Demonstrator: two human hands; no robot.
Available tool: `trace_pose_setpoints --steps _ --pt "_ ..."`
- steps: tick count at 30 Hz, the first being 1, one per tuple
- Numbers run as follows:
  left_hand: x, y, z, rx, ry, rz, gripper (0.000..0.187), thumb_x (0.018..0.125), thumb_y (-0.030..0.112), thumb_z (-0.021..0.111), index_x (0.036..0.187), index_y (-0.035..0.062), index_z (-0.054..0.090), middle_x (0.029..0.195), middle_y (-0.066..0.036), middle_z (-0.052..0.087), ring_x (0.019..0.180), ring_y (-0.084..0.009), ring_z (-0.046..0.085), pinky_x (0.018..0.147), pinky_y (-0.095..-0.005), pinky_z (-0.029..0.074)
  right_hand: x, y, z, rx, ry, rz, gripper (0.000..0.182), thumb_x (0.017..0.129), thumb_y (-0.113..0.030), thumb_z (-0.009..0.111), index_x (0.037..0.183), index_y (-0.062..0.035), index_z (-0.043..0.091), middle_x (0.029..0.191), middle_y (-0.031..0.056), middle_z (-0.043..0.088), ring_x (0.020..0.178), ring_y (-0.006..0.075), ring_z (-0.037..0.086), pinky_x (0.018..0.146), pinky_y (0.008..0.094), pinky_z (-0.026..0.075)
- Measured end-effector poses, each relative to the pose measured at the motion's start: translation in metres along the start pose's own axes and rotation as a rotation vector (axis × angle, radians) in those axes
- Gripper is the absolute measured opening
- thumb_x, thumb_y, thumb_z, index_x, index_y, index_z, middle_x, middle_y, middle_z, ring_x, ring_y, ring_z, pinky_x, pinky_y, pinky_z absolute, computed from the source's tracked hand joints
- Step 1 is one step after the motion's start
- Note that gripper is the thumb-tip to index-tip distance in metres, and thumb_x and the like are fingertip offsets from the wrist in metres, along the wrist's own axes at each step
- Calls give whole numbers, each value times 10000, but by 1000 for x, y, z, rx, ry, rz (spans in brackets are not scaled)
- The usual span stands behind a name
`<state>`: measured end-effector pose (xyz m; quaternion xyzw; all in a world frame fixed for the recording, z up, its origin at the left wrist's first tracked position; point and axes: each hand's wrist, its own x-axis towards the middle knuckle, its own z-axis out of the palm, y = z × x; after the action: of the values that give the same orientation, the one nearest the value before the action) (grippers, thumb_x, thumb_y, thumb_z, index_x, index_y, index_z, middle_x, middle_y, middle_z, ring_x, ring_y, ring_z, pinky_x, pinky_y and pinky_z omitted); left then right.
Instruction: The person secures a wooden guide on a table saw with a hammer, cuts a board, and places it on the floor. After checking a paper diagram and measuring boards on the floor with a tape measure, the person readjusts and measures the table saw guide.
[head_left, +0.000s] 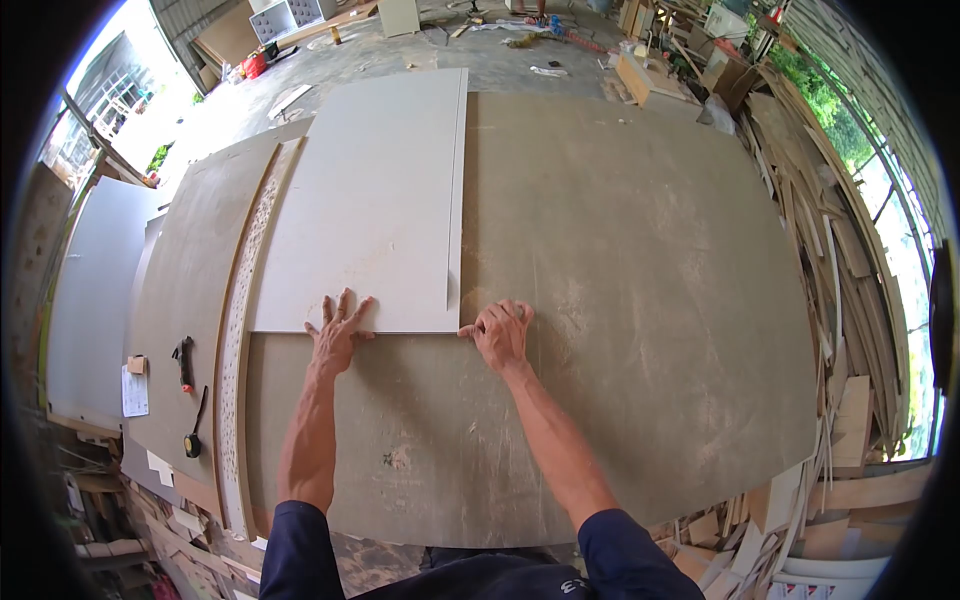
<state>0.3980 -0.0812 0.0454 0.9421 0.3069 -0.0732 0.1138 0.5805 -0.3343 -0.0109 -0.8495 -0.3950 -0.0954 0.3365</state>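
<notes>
Pressed left hand [337, 335] flat, fingers spread, on white panel [370, 200], right hand [500, 335] curled at its corner; risked skewing the panel across the dusty worktable [650, 330] through uneven pushing.

Under our fingers [352, 312] lies a white laminated panel [370, 200], smooth and matt. Nearer us, the worktop [640, 300] is a brownish fibreboard sheet, dull, dusty and scuffed. Left of our fingers runs a perforated wooden strip [243, 300], raw-edged.
</notes>
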Motion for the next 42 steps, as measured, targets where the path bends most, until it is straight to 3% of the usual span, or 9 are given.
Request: trace_pose_setpoints --steps 9,18,21,24,26,29,36,41,42 --pt "19 1 -4 -17 18 9 662 908 192 651 1475 426 403 1639 -32 199 1513 -362 100 1066 -806 94 17 9 7 -9 36 -40 347 672 -354 859 622 -135 595 737 6 622 908 190 573 979 471 302" --pt "65 3 -10 -1 37 3 671 891 309 667 1487 425 381 1636 -52 206 1509 -375 108 1039 -827 106 28 17 16 -152 153 -31 367 819 -412 748 661 -118 596 743 28 614 904 222 566 941 470 312" --pt "88 2 -10 7 74 41 666 889 346 666 1487 425 382 1634 -59 212 1505 -391 112 1028 -833 113 37 31 12 -141 134 147 311 910 -300 670 693 -88 600 853 69 626 995 245 537 959 487 312" --pt "112 2 -17 8 58 51 652 899 349 653 1487 423 382 1635 -60 211 1504 -400 110 1025 -834 110 54 57 6 -258 177 673 120 935 -193 612 919 -74 613 1083 107 608 1077 278 508 935 484 326" --pt "134 1 -18 1 71 63 647 906 344 647 1489 423 378 1635 -60 211 1504 -398 112 1027 -833 105 66 78 10 -246 366 862 291 924 -185 609 1183 -84 522 1323 132 491 1178 304 469 909 490 339" --pt "154 2 -22 3 60 64 648 914 334 641 1494 424 367 1638 -57 200 1505 -398 108 1028 -833 101 74 70 3 -323 374 754 527 895 -246 644 1347 -110 409 1424 152 404 1251 324 443 906 495 361" --pt "172 7 -25 14 44 59 659 917 351 637 1508 406 349 1644 -56 178 1509 -390 90 1047 -817 102 88 68 -4 -391 225 731 738 881 -359 644 1474 -74 309 1489 198 329 1257 348 427 927 514 346" --pt "181 -24 -6 -177 119 32 689 920 556 587 1518 285 379 1630 -164 177 1520 -343 82 1095 -753 3 91 65 -1 -394 232 756 743 896 -387 620 1480 -54 305 1478 197 338 1238 335 434 933 520 345" --pt "177 -29 0 -323 262 -4 661 934 553 567 1489 216 441 1601 -212 234 1493 -341 213 1108 -719 -34 93 65 -2 -394 247 759 743 896 -387 620 1480 -54 305 1478 197 338 1238 335 434 933 520 345"
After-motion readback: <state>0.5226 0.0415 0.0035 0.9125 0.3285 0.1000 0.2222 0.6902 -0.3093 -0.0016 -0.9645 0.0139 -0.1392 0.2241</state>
